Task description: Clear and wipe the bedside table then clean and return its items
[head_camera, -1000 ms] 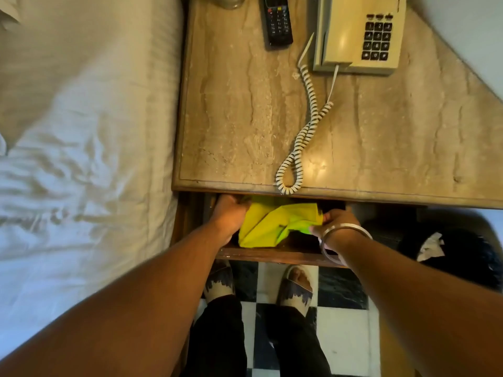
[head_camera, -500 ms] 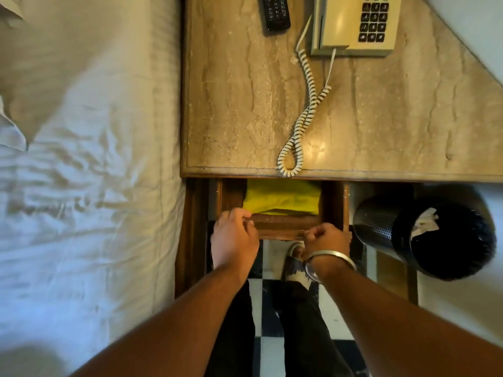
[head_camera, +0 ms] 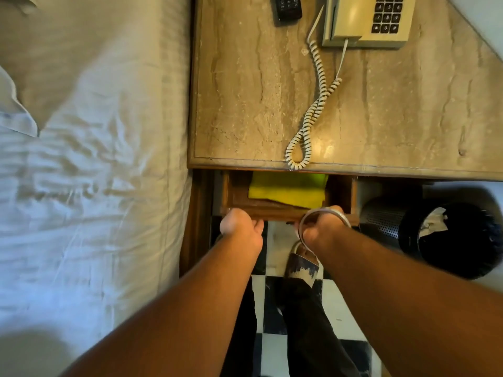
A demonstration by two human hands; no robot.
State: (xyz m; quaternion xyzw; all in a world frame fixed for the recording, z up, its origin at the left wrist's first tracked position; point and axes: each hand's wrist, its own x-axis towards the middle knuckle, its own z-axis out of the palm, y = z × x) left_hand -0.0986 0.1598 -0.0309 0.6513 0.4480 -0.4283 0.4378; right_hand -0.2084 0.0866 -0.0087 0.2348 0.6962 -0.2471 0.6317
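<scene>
Gripping the drawer front, both hands' grips clenched, yellow cloth inside.

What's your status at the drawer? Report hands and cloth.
Left hand and right hand both on the drawer front edge. Yellow cloth folded inside, drawer part open. Phone cord loops to the tabletop edge above.
</scene>
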